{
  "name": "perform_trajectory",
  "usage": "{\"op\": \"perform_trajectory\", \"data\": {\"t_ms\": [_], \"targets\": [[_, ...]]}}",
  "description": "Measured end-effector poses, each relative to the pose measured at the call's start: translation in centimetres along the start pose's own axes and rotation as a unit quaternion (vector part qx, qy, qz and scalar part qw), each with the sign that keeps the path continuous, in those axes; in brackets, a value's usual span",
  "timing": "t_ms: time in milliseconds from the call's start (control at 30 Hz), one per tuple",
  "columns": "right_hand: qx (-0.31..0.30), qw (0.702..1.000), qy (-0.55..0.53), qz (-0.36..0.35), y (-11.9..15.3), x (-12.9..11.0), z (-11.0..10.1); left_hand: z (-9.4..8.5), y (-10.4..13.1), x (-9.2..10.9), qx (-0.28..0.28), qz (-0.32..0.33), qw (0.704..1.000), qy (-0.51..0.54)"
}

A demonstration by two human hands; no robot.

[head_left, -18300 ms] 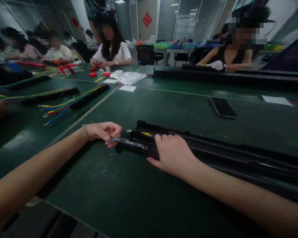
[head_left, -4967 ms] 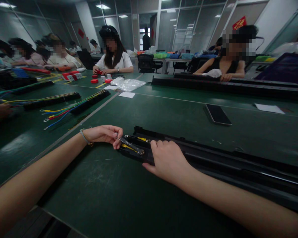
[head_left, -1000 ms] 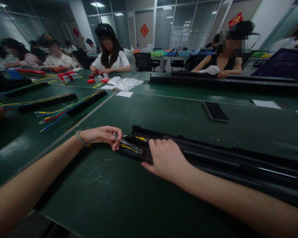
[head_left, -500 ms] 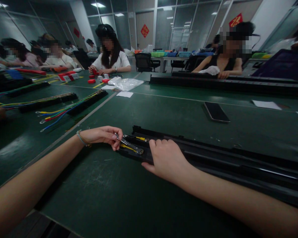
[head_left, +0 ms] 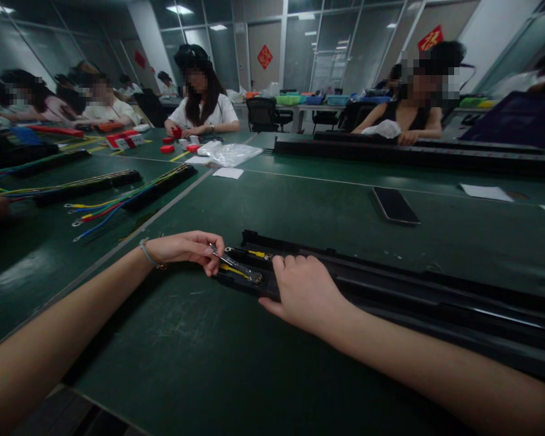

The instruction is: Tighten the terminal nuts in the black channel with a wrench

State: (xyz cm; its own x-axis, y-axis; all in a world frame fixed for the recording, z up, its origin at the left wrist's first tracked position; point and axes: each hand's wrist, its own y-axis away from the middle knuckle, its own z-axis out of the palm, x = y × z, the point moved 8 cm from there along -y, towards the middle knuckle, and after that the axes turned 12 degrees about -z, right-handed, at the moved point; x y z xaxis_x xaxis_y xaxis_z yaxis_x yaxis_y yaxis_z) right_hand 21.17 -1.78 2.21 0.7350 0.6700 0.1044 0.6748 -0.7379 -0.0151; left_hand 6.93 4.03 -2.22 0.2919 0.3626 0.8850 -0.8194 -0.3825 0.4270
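Note:
My left hand (head_left: 195, 249) is closed round one end of a shiny metal wrench (head_left: 238, 264). The wrench's far end sits over a nut or bolt inside a long black channel (head_left: 390, 290) lying on the green table. Beside the wrench runs a yellow wire (head_left: 229, 268), and behind it a yellow-sleeved terminal (head_left: 257, 254) meets another bolt. My right hand (head_left: 306, 293) grips the channel just right of the bolts, fingers over the inside and thumb against the near wall. The fingertips inside the channel are hidden.
A phone (head_left: 395, 204) lies beyond the channel. Black strips with coloured, lug-ended wires (head_left: 100, 212) are at the left. Across the table are a clear plastic bag (head_left: 236, 154), red and white parts (head_left: 125, 140) and another long black channel (head_left: 390, 156). Co-workers sit on the far side.
Almost nothing differs. Both my hands, the wrench and the channel hold their places.

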Motion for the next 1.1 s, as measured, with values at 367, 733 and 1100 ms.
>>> {"op": "perform_trajectory", "data": {"t_ms": [367, 733, 1100], "targets": [[-0.020, 1.000, 0.003, 0.004, 0.01, 0.01, 0.14, -0.07, 0.01, 0.04, 0.006, 0.000, 1.000, -0.003], [0.002, 1.000, 0.006, 0.001, 0.04, 0.00, 0.01, -0.18, -0.04, -0.02, 0.013, 0.005, 1.000, -0.020], [0.014, 1.000, 0.016, 0.001, 0.01, 0.07, -0.06, -0.19, -0.09, -0.05, 0.016, 0.004, 1.000, -0.027]]}}
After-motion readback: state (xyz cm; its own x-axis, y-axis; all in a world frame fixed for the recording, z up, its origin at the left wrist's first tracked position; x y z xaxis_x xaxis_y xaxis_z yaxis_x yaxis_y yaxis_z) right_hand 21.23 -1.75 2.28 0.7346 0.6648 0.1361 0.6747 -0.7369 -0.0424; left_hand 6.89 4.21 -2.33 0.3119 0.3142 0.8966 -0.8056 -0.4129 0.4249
